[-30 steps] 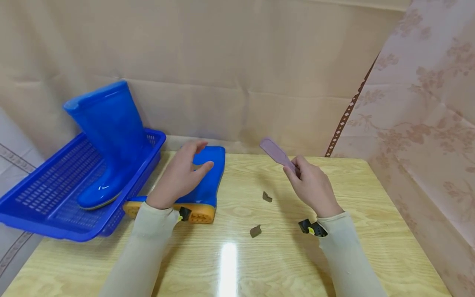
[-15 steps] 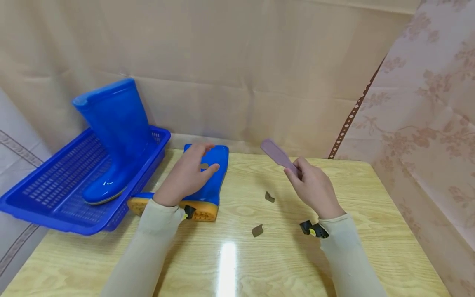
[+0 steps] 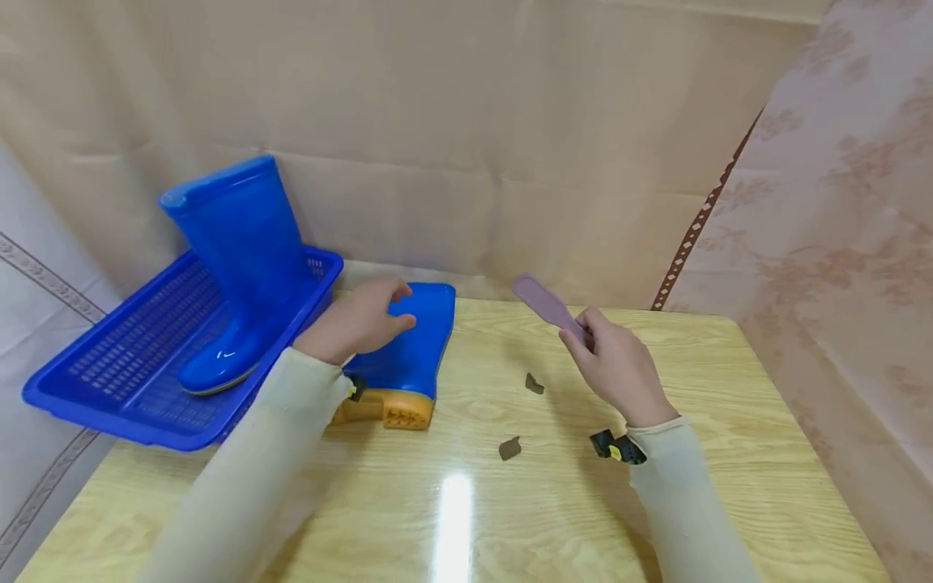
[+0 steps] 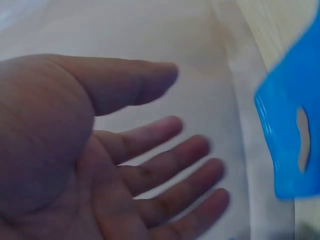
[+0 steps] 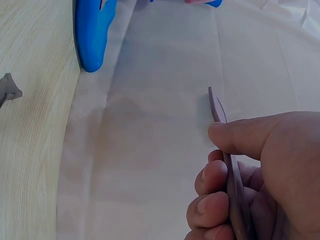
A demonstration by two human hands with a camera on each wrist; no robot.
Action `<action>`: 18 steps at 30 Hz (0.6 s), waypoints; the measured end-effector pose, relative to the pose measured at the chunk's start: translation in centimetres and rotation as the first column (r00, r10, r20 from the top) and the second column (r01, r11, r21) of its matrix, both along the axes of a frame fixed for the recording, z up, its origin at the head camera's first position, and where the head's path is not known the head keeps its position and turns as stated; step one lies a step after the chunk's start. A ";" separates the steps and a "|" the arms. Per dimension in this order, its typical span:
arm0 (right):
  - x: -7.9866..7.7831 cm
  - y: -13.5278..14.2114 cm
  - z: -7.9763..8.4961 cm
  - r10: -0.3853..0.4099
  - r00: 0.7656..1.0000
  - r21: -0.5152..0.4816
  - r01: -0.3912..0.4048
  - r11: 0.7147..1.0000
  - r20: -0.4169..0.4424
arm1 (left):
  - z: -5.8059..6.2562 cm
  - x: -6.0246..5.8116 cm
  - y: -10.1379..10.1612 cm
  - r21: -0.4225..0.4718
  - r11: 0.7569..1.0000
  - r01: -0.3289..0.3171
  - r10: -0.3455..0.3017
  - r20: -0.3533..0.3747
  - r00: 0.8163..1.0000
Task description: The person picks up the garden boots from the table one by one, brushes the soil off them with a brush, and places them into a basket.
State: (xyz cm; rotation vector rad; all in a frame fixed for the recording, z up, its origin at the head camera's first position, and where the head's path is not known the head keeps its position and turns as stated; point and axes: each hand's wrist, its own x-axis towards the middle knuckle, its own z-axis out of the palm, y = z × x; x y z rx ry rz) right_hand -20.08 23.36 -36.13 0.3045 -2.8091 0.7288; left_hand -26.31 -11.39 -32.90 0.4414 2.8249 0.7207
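Note:
My left hand [image 3: 363, 318] hovers with fingers apart over the left side of a blue rubber boot [image 3: 417, 346] lying on its side, its orange sole toward me. Nothing is in that hand; in the left wrist view its palm and spread fingers show. A brown patch [image 4: 303, 140] marks the boot's shaft there, hidden behind the hand in the head view. To the right, my right hand [image 3: 618, 368] grips a flat purple tool [image 3: 543, 301] with a rounded end, shaped like a shoehorn, thumb along its upper face. The tool points up and left above the table.
A second blue boot [image 3: 244, 243] stands upright in a blue plastic basket [image 3: 87, 397] at the left. Two small brown scraps lie mid-table, a far scrap [image 3: 534, 384] and a near scrap [image 3: 510, 448]. A beige cloth [image 3: 466, 121] hangs behind the table [image 3: 700, 486].
My left hand has drawn slightly left and back, uncovering more of the lying boot's shaft. The head view has shifted a little. My right hand keeps the purple tool nearly still.

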 end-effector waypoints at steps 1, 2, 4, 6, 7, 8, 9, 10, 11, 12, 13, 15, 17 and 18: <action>0.0 0.1 0.1 0.004 1.000 0.003 -0.004 1.000 -0.001 | 0.1 -0.6 -0.2 -0.029 1.000 -0.005 0.006 0.029 1.000; 0.0 0.2 0.1 0.007 1.000 0.006 -0.007 1.000 -0.001 | 0.2 -1.1 -0.4 -0.053 0.999 -0.008 0.011 0.058 0.998; 0.1 0.4 0.3 0.008 1.000 0.007 -0.008 1.000 -0.003 | 0.1 -2.2 -0.8 -0.086 0.996 -0.007 0.016 0.105 0.994; 0.1 0.6 0.5 0.004 1.000 0.009 -0.004 1.000 -0.004 | -0.3 -3.1 -1.1 -0.110 0.994 -0.022 0.039 0.153 0.987; 0.1 0.6 0.6 0.001 1.000 0.009 0.000 1.000 -0.003 | -0.6 -3.6 -1.3 -0.113 0.993 -0.039 0.058 0.174 0.983; 0.1 0.6 0.6 -0.003 1.000 0.008 0.003 1.000 -0.002 | -0.9 -4.0 -1.4 -0.119 0.991 -0.054 0.076 0.187 0.979; 0.1 0.6 0.7 -0.006 1.000 0.005 0.006 1.000 0.000 | -1.2 -4.3 -1.6 -0.130 0.989 -0.071 0.096 0.196 0.976; 0.2 0.6 0.8 -0.008 1.000 0.004 0.008 1.000 0.005 | -1.6 -4.6 -1.7 -0.141 0.986 -0.086 0.113 0.204 0.972; 0.2 0.6 0.8 -0.010 1.000 0.001 0.010 1.000 0.009 | -1.9 -4.9 -1.8 -0.151 0.984 -0.099 0.130 0.209 0.969; 0.2 0.6 0.8 -0.011 1.000 -0.002 0.011 1.000 0.013 | -2.2 -5.1 -1.9 -0.158 0.981 -0.114 0.146 0.208 0.967; 0.2 0.6 0.9 -0.012 1.000 -0.007 0.012 1.000 0.016 | -2.5 -5.3 -1.9 -0.160 0.980 -0.121 0.153 0.205 0.967; 0.3 0.5 0.9 -0.011 1.000 -0.011 0.011 1.000 0.019 | -2.9 -5.6 -2.1 -0.163 0.978 -0.132 0.164 0.202 0.966; 0.3 0.5 0.9 -0.007 1.000 -0.012 0.007 1.000 0.016 | -3.2 -5.7 -2.4 -0.168 0.974 -0.154 0.187 0.200 0.962; 0.3 0.5 0.9 -0.004 1.000 -0.011 0.004 1.000 0.012 | -3.3 -5.8 -2.5 -0.176 0.971 -0.162 0.197 0.199 0.960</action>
